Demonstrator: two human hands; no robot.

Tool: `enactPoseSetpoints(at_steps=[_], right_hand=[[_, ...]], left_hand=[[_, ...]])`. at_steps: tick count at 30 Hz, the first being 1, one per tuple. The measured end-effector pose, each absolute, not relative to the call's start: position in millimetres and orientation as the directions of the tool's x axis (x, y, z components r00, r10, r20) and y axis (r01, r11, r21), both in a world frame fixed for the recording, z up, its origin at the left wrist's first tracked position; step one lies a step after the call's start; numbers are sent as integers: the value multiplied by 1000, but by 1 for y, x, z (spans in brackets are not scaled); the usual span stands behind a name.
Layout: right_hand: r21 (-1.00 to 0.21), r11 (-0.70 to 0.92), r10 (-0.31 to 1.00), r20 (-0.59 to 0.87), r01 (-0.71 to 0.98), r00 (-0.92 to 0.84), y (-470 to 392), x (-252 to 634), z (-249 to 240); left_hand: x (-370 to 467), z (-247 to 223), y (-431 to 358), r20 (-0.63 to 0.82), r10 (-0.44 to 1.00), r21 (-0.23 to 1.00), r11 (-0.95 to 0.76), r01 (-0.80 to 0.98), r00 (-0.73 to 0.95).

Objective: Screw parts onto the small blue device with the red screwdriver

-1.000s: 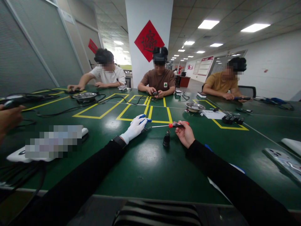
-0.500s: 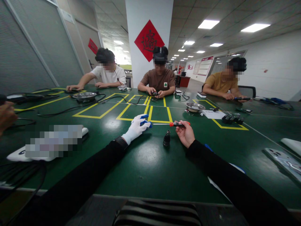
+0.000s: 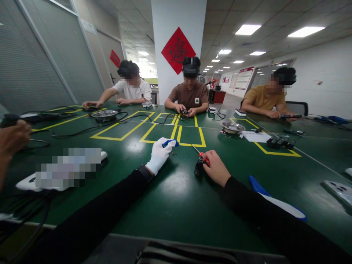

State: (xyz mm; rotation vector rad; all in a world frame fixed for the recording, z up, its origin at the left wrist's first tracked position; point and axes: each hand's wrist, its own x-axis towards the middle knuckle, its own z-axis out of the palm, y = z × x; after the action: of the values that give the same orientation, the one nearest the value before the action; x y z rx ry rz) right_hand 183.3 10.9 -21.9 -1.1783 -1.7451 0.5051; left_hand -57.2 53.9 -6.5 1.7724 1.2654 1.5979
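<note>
My left hand (image 3: 161, 156) wears a white glove with blue fingertips, its fingers curled together low over the table; what they hold, if anything, is hidden. Several tiny metal pieces, perhaps screws (image 3: 173, 153), lie just beneath those fingertips. Bare, my right hand (image 3: 218, 168) is closed round the red and black handle of a screwdriver (image 3: 196, 149), whose thin shaft points up and to the left. Against the handle and fingers is a small black cylindrical part (image 3: 198, 168); I cannot tell whether the hand grips it too.
A blue and white glove (image 3: 277, 200) lies by my right forearm. Metal bowls (image 3: 233, 127), a paper sheet (image 3: 255, 136), black parts (image 3: 280, 142) and cables share the green table (image 3: 176, 209). A phone (image 3: 339, 192) is at right. Three people sit opposite; another person's hand (image 3: 19, 135) shows at left.
My right hand has lowered, bringing the screwdriver away from my left fingertips and down to the black part. My left fingers have drawn together, and the tiny pieces now show beneath them.
</note>
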Motion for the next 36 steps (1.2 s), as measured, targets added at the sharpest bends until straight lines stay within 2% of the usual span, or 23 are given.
enactPoseSetpoints(at_steps=[2, 3, 6, 8, 10, 13, 15, 17, 24, 29, 36], right_hand=[[-555, 490, 846, 489, 672, -213, 5, 186, -21], [-505, 484, 847, 477, 715, -236, 3, 188, -20], [-443, 446, 855, 468, 778, -223, 3, 193, -13], [-401, 452, 825, 527, 797, -203, 3, 194, -5], [-365, 505, 753, 628, 782, -193, -2, 192, 5], [-327, 664, 600, 770, 672, -218, -14, 182, 16], [-255, 760, 504, 812, 598, -294, -22, 175, 20], [-206, 787, 464, 818, 581, -339, -27, 167, 20], [-142, 727, 484, 800, 672, -355, -27, 158, 19], [-117, 732, 468, 802, 671, -372, -29, 161, 17], [-70, 762, 430, 798, 644, -422, -26, 166, 15]], left_hand=[[-46, -3, 42, 509, 857, 835, -469, 287, -80], [-40, -2, 37, 501, 864, 836, -469, 286, -46], [-23, -1, 22, 493, 870, 849, -483, 212, 6], [-13, -3, 15, 478, 878, 868, -475, 143, 14], [-6, -5, 10, 463, 886, 882, -462, 93, 9], [1, -7, 4, 455, 890, 888, -452, 84, -22], [2, -6, -1, 464, 885, 883, -458, 108, -42], [2, -3, -6, 474, 879, 876, -466, 126, -48], [8, 8, -18, 501, 865, 860, -502, 91, 37], [9, 7, -20, 508, 854, 850, -518, 93, 114], [8, 5, -19, 477, 871, 869, -487, 86, 120]])
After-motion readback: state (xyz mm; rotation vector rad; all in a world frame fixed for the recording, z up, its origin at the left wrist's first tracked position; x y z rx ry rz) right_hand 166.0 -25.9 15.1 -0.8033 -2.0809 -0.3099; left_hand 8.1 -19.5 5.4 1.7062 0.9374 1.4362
